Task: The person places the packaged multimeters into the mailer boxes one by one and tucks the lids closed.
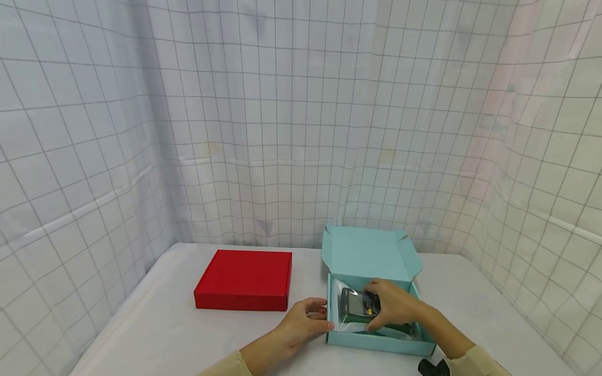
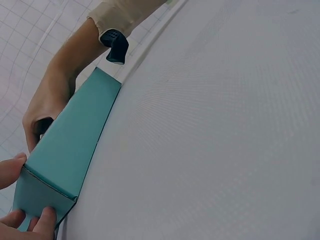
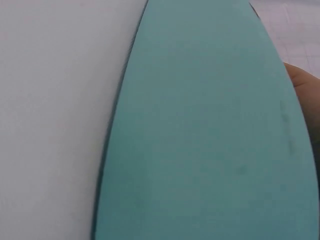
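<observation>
A turquoise cardboard box (image 1: 376,342) stands with its lid (image 1: 367,253) raised at the back. In it lies a dark handheld meter (image 1: 355,304) with a grey screen and small yellow-orange markings, together with clear plastic wrapping (image 1: 338,292). My right hand (image 1: 395,303) reaches in from the right and grips the meter between thumb and fingers, covering its right part. My left hand (image 1: 303,324) holds the box's left wall near the front corner. In the left wrist view, the thumb (image 2: 10,171) is at the top edge and the fingertips (image 2: 47,217) touch the end panel.
To the left, a closed red box (image 1: 249,277) lies flat on the white-covered table (image 1: 155,313). White curtains with a grid pattern (image 1: 291,130) enclose the table at the back and both sides. A black strap (image 1: 432,367) hangs at my right sleeve.
</observation>
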Demonstrator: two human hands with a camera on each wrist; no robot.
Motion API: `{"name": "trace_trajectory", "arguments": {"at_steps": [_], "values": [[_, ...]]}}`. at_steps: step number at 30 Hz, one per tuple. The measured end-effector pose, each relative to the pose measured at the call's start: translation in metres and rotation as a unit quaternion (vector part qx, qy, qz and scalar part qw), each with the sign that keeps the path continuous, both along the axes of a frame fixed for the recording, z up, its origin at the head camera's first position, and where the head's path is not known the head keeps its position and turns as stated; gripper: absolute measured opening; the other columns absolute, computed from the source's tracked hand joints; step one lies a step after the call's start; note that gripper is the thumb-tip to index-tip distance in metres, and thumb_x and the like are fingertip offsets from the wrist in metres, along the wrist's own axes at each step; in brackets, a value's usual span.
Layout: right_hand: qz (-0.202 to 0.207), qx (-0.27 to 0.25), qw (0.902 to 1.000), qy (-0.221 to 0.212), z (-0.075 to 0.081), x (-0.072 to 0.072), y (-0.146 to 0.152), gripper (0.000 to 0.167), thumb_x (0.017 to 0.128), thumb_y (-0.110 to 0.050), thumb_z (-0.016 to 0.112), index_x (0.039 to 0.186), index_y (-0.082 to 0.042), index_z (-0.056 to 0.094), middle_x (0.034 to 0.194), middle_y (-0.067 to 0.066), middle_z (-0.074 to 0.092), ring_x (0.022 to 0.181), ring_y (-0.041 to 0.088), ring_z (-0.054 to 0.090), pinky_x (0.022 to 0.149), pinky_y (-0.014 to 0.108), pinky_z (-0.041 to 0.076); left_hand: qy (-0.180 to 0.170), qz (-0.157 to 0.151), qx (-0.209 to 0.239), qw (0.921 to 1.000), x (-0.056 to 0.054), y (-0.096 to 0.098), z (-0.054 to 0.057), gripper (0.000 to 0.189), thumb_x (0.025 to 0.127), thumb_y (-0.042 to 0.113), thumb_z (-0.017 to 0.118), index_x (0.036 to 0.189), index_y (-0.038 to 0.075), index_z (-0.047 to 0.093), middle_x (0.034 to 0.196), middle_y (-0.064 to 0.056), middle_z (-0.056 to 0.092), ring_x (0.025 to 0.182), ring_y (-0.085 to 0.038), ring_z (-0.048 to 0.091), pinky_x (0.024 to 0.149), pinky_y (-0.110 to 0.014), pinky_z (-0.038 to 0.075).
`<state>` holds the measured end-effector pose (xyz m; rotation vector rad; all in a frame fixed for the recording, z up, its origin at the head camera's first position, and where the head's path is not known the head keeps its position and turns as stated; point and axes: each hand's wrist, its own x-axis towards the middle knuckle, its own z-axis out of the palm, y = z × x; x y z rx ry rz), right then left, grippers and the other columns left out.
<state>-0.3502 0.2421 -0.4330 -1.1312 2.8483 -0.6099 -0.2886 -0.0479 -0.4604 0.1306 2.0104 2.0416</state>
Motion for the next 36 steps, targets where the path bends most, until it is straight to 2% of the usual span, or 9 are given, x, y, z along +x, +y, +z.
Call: {"name": "trace_trajectory", "arguments": {"at_steps": [8, 13, 20, 27, 36], "values": [[-0.007, -0.001, 0.9999, -0.01, -0.004, 0.002, 0.006, 0.097, 0.072, -0.058, 0.09, 0.139, 0.005, 0.057, 0.132, 0.014, 0.056, 0.114, 0.036, 0.058, 0.089, 0.054, 0.053, -0.002, -0.002, 0.012, 0.9999, 0.001, 0.0, -0.001, 0.058, 0.083, -0.003, 0.084, 0.135, 0.0, 0.059, 0.119, -0.011, 0.06, 0.107, -0.026, 0.062, 0.092, -0.04, 0.058], [0.002, -0.006, 0.9995, -0.03, -0.001, 0.004, 0.009, 0.095, 0.076, -0.054, 0.089, 0.142, 0.005, 0.055, 0.137, 0.02, 0.052, 0.123, 0.046, 0.053, 0.095, 0.062, 0.05, -0.011, -0.003, 0.026, 0.9996, 0.002, 0.001, 0.001, 0.06, 0.082, -0.005, 0.084, 0.136, -0.001, 0.058, 0.121, -0.013, 0.059, 0.108, -0.027, 0.06, 0.092, -0.039, 0.058], [0.013, -0.027, 0.9974, -0.066, 0.005, 0.005, 0.014, 0.093, 0.079, -0.048, 0.09, 0.145, 0.005, 0.052, 0.146, 0.028, 0.045, 0.13, 0.052, 0.047, 0.098, 0.068, 0.045, -0.011, -0.007, 0.022, 0.9997, 0.002, 0.0, 0.002, 0.06, 0.083, -0.005, 0.083, 0.137, -0.002, 0.057, 0.121, -0.013, 0.059, 0.108, -0.027, 0.06, 0.093, -0.04, 0.057], [0.019, -0.032, 0.9975, -0.061, 0.006, 0.003, 0.017, 0.092, 0.079, -0.049, 0.089, 0.146, 0.003, 0.052, 0.149, 0.03, 0.044, 0.134, 0.055, 0.043, 0.1, 0.07, 0.043, -0.011, -0.013, 0.016, 0.9997, 0.001, -0.001, 0.002, 0.06, 0.083, -0.005, 0.083, 0.137, -0.002, 0.057, 0.121, -0.013, 0.058, 0.109, -0.027, 0.06, 0.094, -0.04, 0.057], [0.038, -0.055, 0.9962, -0.056, 0.012, 0.0, 0.014, 0.084, 0.085, -0.045, 0.086, 0.147, 0.002, 0.053, 0.15, 0.025, 0.048, 0.136, 0.051, 0.044, 0.101, 0.069, 0.043, -0.011, -0.011, 0.013, 0.9998, -0.001, -0.001, 0.002, 0.06, 0.083, -0.005, 0.083, 0.136, -0.002, 0.057, 0.122, -0.014, 0.058, 0.108, -0.029, 0.06, 0.092, -0.04, 0.058]]}}
